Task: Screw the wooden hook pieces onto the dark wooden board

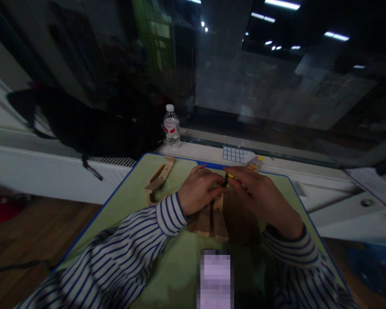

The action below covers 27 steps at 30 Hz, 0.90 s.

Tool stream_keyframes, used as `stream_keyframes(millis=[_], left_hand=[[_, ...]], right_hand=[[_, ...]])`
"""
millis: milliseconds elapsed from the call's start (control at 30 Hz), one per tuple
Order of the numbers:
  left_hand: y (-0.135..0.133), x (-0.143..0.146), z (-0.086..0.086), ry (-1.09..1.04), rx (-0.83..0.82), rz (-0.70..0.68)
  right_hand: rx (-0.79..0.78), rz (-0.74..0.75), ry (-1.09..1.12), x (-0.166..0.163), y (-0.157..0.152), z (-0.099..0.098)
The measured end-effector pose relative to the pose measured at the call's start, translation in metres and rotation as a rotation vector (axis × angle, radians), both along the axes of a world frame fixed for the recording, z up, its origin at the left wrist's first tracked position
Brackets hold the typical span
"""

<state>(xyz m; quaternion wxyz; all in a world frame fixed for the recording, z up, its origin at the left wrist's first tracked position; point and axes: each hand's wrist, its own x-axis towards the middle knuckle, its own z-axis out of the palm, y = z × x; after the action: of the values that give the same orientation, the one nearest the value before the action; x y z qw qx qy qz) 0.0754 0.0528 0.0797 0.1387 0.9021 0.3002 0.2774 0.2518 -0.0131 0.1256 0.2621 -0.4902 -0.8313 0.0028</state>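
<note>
Reading clock off green tabletop (125,206), 12 toward window (276,94). Small yellow-and-black piece (230,175) up between both hands, about 1 o'clock, over far end of wooden slats (220,227). Pinched at yellow part by right hand (263,193), on the 2 o'clock side. Pinched at black part by left hand (199,189), on the 11 o'clock side; too dim to tell how firmly. Too small to identify.

Probably light and stiff, maybe plastic; likely to twist or slip if only lightly nipped. Best taken by yellow part, thumb opposite forefinger, black part left clear.

Wooden slats: running from just under hands toward 6 o'clock. Likely rigid, fairly light, not slippery, hard to break. Best steadied along the long outer edges.

Similar wooden frame (157,182) at 10 o'clock, well apart from yellow-and-black piece. Likely just as stiff; best lifted by the near bar. Water bottle (172,128) at 11 o'clock, beyond table edge, on windowsill (197,151).
</note>
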Motion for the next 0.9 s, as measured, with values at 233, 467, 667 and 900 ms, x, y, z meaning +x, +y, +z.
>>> stream_keyframes(millis=[233, 467, 667, 900], left_hand=[[-0.0007, -0.0005, 0.0017, 0.062, 0.031, -0.039], [0.0003, 0.0000, 0.0009, 0.102, 0.080, -0.084], [-0.0010, 0.0002, 0.0017, 0.057, 0.085, -0.050], [-0.0009, 0.0000, -0.0004, 0.029, 0.055, -0.008]], right_hand=[[0.036, -0.054, -0.046, -0.0002, 0.0019, -0.0031], [0.061, -0.096, -0.069, -0.0005, 0.0025, -0.0029], [0.056, -0.105, -0.062, -0.0013, 0.0024, -0.0022], [0.031, -0.072, -0.027, -0.0022, 0.0009, -0.0009]])
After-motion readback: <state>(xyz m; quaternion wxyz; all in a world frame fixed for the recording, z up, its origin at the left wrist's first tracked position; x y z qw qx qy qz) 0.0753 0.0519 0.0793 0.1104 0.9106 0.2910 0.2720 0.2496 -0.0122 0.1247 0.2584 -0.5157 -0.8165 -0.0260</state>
